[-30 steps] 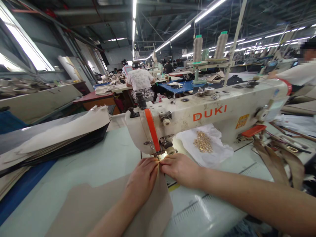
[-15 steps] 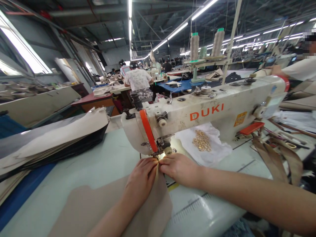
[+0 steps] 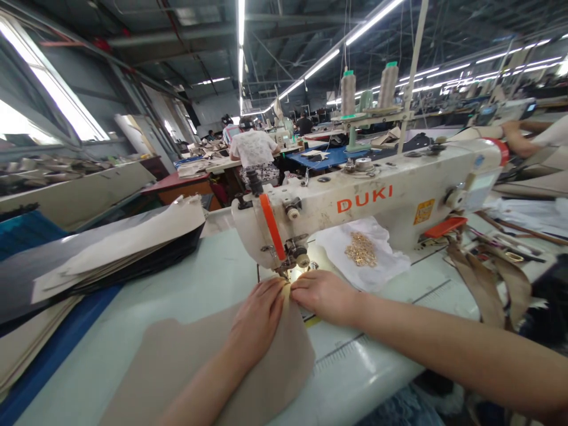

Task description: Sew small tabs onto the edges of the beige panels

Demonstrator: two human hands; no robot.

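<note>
A beige fabric piece [image 3: 190, 349] lies on the sewing table, its far edge under the needle area of a white sewing machine [image 3: 355, 198]. My left hand [image 3: 261, 310] rests over the fabric, fingers pressed together and closed on its edge just in front of the presser foot. From the right, my right hand [image 3: 326, 296] pinches the same edge, its fingertips almost touching the left ones. A small lamp lights the spot by the needle. My fingers hide part of the edge and the needle tip.
Gold-coloured metal pieces [image 3: 361, 249] lie on a white cloth [image 3: 390, 269] behind my right hand. Stacked panels [image 3: 128, 242] stand at the left. Beige straps [image 3: 479, 284] hang at the right. Thread cones [image 3: 348, 94] rise behind; a co-worker [image 3: 254, 148] sits farther back.
The camera view has shifted slightly, so the machine head appears a little farther right. Both hands stay at the fabric edge near the needle, with little other visible movement.
</note>
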